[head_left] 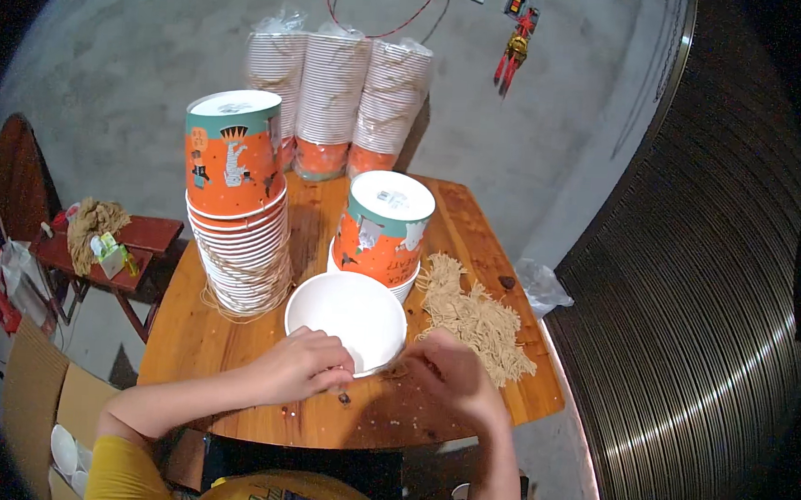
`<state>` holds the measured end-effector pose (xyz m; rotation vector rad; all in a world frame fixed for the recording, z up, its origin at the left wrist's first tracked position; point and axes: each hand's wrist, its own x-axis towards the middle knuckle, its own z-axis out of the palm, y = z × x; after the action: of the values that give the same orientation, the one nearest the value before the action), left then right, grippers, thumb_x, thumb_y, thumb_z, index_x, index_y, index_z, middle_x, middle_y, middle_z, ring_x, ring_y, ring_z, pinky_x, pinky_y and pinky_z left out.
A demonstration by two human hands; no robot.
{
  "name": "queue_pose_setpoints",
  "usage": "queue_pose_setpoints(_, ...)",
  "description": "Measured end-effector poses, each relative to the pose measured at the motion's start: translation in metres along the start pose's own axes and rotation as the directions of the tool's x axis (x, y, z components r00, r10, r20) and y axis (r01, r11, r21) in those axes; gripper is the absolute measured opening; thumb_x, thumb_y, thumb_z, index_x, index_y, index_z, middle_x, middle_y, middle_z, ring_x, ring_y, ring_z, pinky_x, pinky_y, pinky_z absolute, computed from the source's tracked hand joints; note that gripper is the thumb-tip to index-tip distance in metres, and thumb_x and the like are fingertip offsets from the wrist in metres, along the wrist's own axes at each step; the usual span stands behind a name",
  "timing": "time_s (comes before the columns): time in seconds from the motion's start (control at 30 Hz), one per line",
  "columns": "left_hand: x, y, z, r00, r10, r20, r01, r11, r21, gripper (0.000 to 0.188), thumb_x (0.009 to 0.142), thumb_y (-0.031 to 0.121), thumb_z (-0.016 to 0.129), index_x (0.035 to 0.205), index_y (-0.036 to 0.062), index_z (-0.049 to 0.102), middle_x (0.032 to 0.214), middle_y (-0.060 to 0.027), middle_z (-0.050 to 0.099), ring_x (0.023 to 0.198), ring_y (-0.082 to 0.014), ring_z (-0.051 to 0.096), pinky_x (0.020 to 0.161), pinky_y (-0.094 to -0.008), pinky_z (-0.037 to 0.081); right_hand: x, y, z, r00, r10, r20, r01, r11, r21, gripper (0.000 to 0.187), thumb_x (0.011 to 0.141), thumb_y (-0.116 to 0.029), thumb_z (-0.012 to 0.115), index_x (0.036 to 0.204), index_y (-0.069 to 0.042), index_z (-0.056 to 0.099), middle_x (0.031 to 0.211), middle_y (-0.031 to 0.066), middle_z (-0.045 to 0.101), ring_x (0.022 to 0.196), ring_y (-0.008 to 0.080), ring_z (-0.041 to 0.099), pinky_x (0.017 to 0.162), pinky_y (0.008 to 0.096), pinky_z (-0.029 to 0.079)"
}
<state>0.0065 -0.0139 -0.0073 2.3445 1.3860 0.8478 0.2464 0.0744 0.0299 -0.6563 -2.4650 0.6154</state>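
Observation:
A white paper bucket (343,315) lies tilted on the wooden table with its open mouth toward me. At its near left rim, my left hand (302,367) is closed, the fingers curled over the edge. My right hand (448,372) is beside the near right rim with its fingers pinched together; whatever is between them is hidden. A heap of tan cord pieces (482,331) spreads just beyond that hand. Behind the bucket stands an upturned orange and green paper bucket (383,240) on a short stack.
At the left of the wooden table (250,355) rises a tall stack of upturned buckets (237,250) with cords hanging off it. Several plastic-wrapped bucket stacks (333,93) stand against the wall. A red bench (148,234) is at left, a ribbed dark shutter (705,311) at right.

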Motion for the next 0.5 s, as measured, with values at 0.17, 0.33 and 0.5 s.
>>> queue_pose_setpoints(0.17, -0.009, -0.004, -0.007, 0.984, 0.158, -0.084, -0.15, 0.984, 0.095, 0.013, 0.087, 0.024, 0.06, 0.084, 0.0117, 0.063, 0.082, -0.0018, 0.059, 0.08, -0.024, 0.054, 0.087, -0.0355, 0.034, 0.028, 0.002, 0.037, 0.982, -0.127, -0.137, 0.138, 0.988, 0.074, 0.012, 0.087, -0.014, 0.061, 0.09, -0.003, 0.064, 0.079, 0.0096, 0.061, 0.069, 0.0199, 0.062, 0.063, 0.0299, 0.049)
queue_pose_setpoints(0.33, -0.008, 0.003, -0.006, 0.976, -0.164, -0.143, 0.167, 0.986, 0.005, 0.022, 0.088, 0.029, 0.058, 0.081, 0.0095, 0.062, 0.07, -0.0062, 0.059, 0.077, -0.0249, 0.054, 0.09, -0.0371, 0.031, 0.042, 0.004, 0.062, 0.996, -0.085, -0.035, 0.085, 0.996, 0.0, 0.019, 0.091, -0.021, 0.053, 0.09, -0.004, 0.062, 0.079, 0.0099, 0.063, 0.058, 0.0189, 0.063, 0.056, 0.0302, 0.051)
queue_pose_setpoints(0.5, 0.002, 0.002, 0.014, 0.931, -0.281, -0.233, 0.307, 0.948, 0.084, 0.02, 0.084, 0.025, 0.056, 0.075, 0.0069, 0.061, 0.065, -0.0102, 0.06, 0.076, -0.0285, 0.055, 0.092, -0.0388, 0.031, 0.043, -0.003, 0.07, 0.989, -0.105, -0.103, 0.096, 0.991, -0.088, 0.019, 0.09, -0.021, 0.05, 0.087, -0.004, 0.059, 0.078, 0.0146, 0.062, 0.064, 0.0304, 0.063, 0.057, 0.0391, 0.049)
